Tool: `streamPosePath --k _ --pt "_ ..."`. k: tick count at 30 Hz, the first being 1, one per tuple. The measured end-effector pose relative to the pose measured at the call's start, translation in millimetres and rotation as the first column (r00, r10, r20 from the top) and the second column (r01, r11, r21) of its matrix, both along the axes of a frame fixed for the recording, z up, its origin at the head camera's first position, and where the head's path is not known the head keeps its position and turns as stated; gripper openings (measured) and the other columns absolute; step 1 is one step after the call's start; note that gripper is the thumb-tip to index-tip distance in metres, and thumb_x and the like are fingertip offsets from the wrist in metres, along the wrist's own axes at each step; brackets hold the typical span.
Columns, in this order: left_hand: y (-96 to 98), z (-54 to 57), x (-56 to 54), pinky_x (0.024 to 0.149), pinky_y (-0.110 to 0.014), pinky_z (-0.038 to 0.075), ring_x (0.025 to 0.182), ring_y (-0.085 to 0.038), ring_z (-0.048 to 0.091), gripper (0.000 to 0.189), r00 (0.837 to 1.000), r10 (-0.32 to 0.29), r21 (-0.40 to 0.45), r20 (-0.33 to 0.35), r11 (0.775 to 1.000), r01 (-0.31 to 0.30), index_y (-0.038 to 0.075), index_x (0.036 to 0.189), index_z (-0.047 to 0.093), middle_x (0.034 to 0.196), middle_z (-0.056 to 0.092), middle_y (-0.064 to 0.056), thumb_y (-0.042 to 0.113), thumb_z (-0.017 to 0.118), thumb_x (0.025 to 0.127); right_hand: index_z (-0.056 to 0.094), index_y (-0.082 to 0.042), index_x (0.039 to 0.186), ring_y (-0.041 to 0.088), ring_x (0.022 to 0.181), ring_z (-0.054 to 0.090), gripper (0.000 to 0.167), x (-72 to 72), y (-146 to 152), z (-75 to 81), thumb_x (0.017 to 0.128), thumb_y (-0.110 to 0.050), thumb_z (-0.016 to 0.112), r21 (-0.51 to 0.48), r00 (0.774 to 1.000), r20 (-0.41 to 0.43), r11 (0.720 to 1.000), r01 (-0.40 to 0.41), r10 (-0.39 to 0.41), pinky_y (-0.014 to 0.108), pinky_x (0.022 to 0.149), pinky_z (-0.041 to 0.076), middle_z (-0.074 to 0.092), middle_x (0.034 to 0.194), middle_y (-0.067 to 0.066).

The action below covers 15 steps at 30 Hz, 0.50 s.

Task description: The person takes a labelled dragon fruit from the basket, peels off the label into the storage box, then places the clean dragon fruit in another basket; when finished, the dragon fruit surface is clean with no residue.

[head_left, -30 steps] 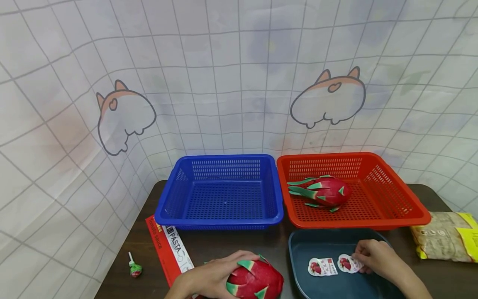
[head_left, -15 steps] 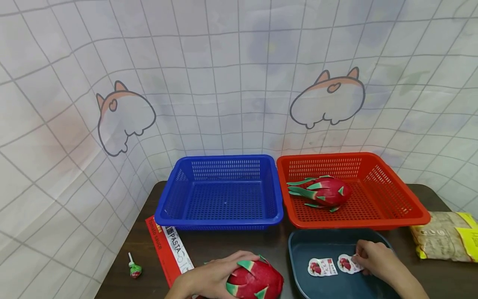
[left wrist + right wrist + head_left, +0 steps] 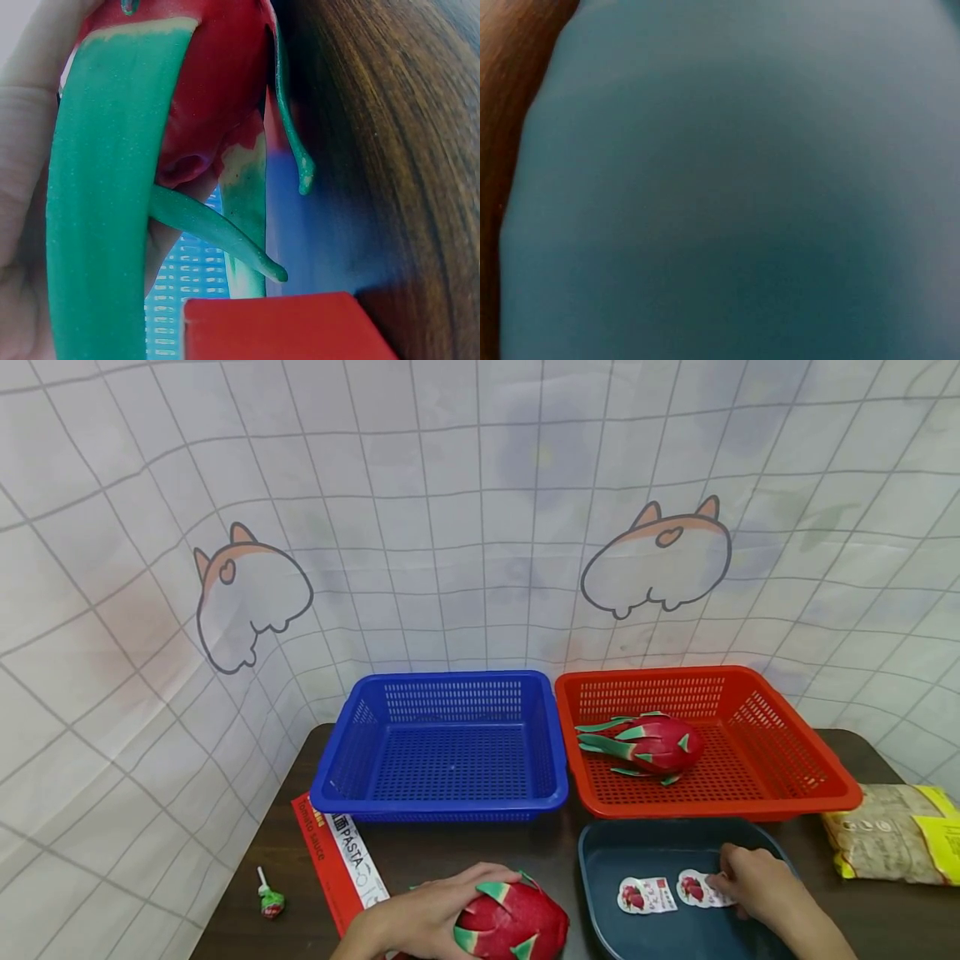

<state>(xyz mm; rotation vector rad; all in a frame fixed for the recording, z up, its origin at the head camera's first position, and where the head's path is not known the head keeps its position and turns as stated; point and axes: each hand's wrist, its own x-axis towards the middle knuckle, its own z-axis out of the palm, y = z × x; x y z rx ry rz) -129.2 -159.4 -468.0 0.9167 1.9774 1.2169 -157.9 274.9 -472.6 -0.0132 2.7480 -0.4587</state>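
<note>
My left hand grips a red dragon fruit with green-tipped scales on the table. In the left wrist view the palm lies along the dragon fruit, its long green leaves close to the camera. At the right, my right hand is over a dark blue tray, fingers curled at the right end of a dragon fruit card. Its fingertips are partly hidden. A similar card lies to the left. The right wrist view holds only blurred tray surface.
Behind stand a blue basket and a red basket with another dragon fruit inside. A red pasta box lies beneath the left arm, a lollipop further left. A yellow-edged packet lies far right.
My right hand has shifted slightly right and down, uncovering more of the card's right end. The left hand and its dragon fruit stay where they were.
</note>
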Motion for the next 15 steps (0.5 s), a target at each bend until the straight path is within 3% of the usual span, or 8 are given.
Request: streamPosePath --k 7,11,15 --pt "1.7 -1.1 -0.8 0.093 -0.018 0.049 0.124 -0.002 0.048 0.076 1.000 -0.006 0.009 0.012 1.000 0.006 0.037 0.145 0.032 0.147 0.039 0.010 0.039 0.074 0.083 0.063 -0.006 0.095 0.015 0.063 0.056 0.036 4.1 6 21.6 0.082 -0.038 0.074 0.101 0.996 -0.080 0.995 -0.026 0.034 0.039 0.057 0.049 0.064 0.072 0.001" --pt "1.1 -1.1 -1.4 0.093 -0.019 0.050 0.124 -0.002 0.048 0.076 1.000 -0.005 -0.001 0.008 1.000 0.005 0.038 0.145 0.032 0.147 0.038 0.010 0.040 0.074 0.083 0.063 -0.006 0.095 0.012 0.058 0.055 0.031 7.1 11 36.7 0.086 -0.034 0.071 0.033 0.977 -0.209 0.999 -0.030 0.036 0.032 0.053 0.045 0.063 0.069 -0.002" --pt "-0.4 -1.1 -2.0 0.092 -0.019 0.050 0.124 -0.001 0.047 0.076 1.000 0.001 -0.024 0.015 1.000 -0.001 0.040 0.145 0.032 0.147 0.038 0.011 0.041 0.075 0.082 0.063 -0.008 0.094 0.009 0.056 0.054 0.025 9.1 15 46.6 0.090 -0.032 0.066 -0.035 0.957 -0.288 0.999 -0.037 0.025 0.027 0.053 0.043 0.063 0.068 -0.004"
